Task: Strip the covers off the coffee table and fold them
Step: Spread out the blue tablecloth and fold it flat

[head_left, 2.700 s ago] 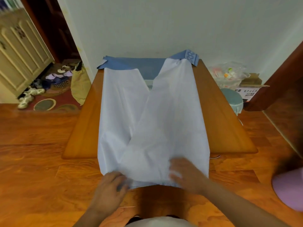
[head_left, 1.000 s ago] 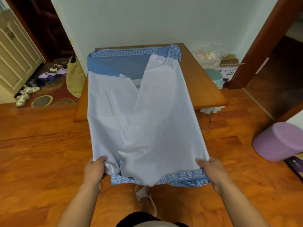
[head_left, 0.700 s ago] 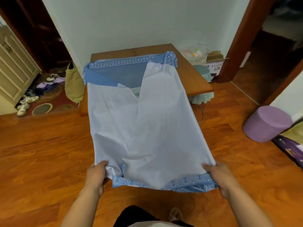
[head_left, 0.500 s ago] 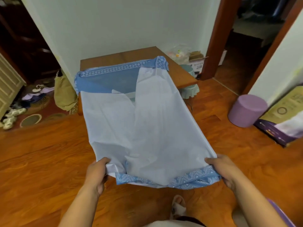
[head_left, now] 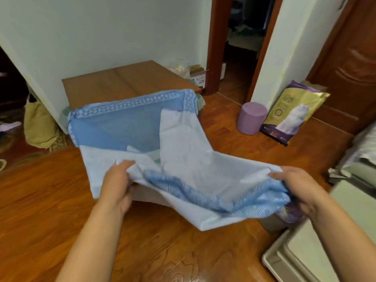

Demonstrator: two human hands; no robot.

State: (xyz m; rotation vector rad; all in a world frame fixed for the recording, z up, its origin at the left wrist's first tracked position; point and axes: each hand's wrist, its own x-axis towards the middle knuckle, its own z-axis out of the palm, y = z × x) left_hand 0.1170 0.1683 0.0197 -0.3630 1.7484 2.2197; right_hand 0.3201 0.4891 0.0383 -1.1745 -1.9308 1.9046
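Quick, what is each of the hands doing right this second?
Left hand: grips the near left edge of the blue cover.
Right hand: grips the cover's near right edge.

The cover [head_left: 183, 155] now lies mostly off the coffee table [head_left: 126, 82], its far end only at the near edge. My left hand [head_left: 118, 184] and right hand [head_left: 297, 186] hold its near end higher, slack and bunched between them.
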